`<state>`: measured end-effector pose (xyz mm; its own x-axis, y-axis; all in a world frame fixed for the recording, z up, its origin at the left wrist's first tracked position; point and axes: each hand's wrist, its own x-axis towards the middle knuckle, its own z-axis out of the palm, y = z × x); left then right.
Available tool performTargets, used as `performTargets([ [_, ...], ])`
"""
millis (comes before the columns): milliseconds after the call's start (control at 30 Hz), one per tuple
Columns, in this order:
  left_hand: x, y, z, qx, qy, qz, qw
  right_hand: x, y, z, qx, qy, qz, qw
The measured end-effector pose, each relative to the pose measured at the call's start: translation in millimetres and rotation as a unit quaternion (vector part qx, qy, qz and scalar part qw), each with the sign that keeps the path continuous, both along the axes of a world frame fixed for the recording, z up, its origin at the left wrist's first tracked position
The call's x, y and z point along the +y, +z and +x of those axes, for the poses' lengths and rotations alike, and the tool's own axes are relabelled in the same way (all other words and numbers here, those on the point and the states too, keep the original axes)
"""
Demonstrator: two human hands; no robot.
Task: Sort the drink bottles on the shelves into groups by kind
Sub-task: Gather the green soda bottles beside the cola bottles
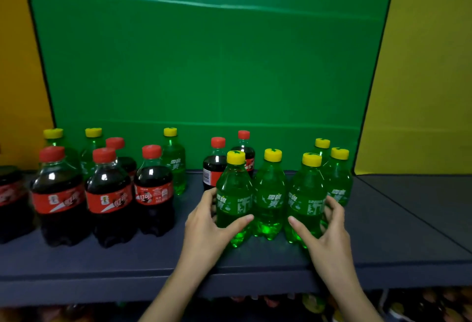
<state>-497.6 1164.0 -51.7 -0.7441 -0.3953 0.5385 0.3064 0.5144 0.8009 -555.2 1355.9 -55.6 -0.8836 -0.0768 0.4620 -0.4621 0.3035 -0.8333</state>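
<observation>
Cola bottles (109,196): 5 w/ red caps stand left of the green trio (269,194) on the shelf (102,265), plus 1 cut off at frame edge; 3 green behind them. 2 more colas just behind the trio, 2 green to its right rear. Left hand (207,222) cups the trio's left bottle, right hand (324,227) its right bottle, fingers curled round, thumbs in front.

Green backdrop (204,53), yellow side walls (429,66)
</observation>
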Motion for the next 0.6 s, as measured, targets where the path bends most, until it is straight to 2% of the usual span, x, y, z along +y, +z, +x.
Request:
performTargets([
  [133, 2.0, -2.9, -0.7, 0.001, 0.010, -0.035, 0.999, 0.1, -3.0, -7.9, 0.014, 0.007, 0.018, 1.000],
  [400, 1.1, -4.8, -4.9, -0.013, 0.045, -0.066, 0.997, -7.3, -5.8, -8.6, 0.056, -0.060, 0.082, 0.993],
  [600, 0.2, -5.2, 6.0, -0.026, 0.063, -0.085, 0.994, -5.9, -4.4, 0.7, 0.093, -0.070, 0.063, 0.991],
])
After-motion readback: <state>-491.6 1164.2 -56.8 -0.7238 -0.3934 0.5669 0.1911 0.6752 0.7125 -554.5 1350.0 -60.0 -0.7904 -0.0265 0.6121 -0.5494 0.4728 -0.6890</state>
